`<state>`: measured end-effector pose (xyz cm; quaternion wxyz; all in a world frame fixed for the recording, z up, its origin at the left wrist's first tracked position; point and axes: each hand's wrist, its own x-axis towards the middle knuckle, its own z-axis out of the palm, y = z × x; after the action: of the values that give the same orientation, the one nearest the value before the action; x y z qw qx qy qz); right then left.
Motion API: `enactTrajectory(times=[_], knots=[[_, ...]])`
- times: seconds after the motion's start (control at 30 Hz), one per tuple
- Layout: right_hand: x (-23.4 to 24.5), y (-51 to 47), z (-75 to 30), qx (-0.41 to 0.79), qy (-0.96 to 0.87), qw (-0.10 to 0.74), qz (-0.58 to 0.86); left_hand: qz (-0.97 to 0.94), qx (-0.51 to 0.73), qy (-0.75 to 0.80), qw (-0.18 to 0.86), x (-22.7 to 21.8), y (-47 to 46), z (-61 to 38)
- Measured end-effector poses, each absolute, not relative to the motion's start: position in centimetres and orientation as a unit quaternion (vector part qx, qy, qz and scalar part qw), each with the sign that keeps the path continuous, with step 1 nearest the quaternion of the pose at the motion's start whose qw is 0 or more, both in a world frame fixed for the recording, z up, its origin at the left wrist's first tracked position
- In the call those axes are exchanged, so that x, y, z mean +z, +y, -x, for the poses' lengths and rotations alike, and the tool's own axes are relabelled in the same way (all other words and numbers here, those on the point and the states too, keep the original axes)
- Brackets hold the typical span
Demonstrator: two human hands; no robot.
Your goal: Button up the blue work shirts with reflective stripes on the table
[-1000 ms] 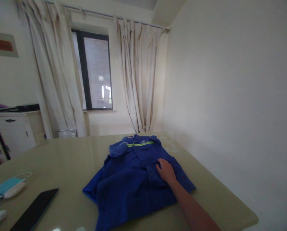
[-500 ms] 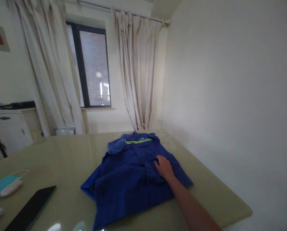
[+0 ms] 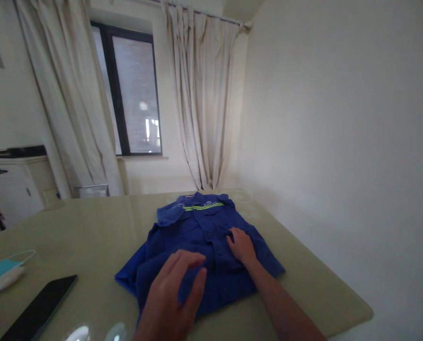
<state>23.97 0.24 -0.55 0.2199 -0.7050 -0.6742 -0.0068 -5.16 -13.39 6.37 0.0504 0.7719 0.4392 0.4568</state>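
A blue work shirt (image 3: 183, 232) with a yellow-green stripe across the chest lies front up on the table, collar toward the window. On its right front, beside the button strip, rests my right hand (image 3: 242, 245). The fingers lie on the cloth with the thumb apart, and no fold shows pinched between them. My left hand (image 3: 174, 291) is over the shirt's lower left part, nearer the camera. Its fingers are curved with a gap to the thumb, holding nothing. Part of the lower hem is hidden behind this hand and wrist.
The pale table (image 3: 91, 237) runs close along the wall on the right. At the left lie a dark phone-like slab (image 3: 41, 308), a blue face mask (image 3: 0, 270) and a white rounded object (image 3: 7, 279). Curtains (image 3: 200, 94) hang beside the window (image 3: 136, 94).
My left hand has come into view from below, over the shirt's lower part. My right hand stays at the same spot on the shirt. The view has shifted slightly.
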Motion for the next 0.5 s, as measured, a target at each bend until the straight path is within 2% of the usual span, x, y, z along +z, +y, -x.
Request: enactTrajectory(times=[0.17, 0.23, 0.37, 0.5], knots=[[-0.4, 0.0, -23.8, -0.011, -0.67, 0.227, 0.707, -0.79, 0.247, 0.561, 0.02, 1.2, -8.0, 4.7], [-0.3, 0.1, -23.5, -0.016, -0.66, 0.233, 0.714, -0.794, 0.187, 0.577, 0.038, -0.9, -6.5, 5.6], [0.6, 0.6, -21.8, -0.03, -0.64, 0.262, 0.722, -0.807, 0.121, 0.574, 0.061, -1.6, -2.9, 8.0], [1.7, -0.2, -18.0, -0.033, -0.678, 0.381, 0.628, -0.795, 0.099, 0.595, 0.056, -1.1, 1.6, 10.1]])
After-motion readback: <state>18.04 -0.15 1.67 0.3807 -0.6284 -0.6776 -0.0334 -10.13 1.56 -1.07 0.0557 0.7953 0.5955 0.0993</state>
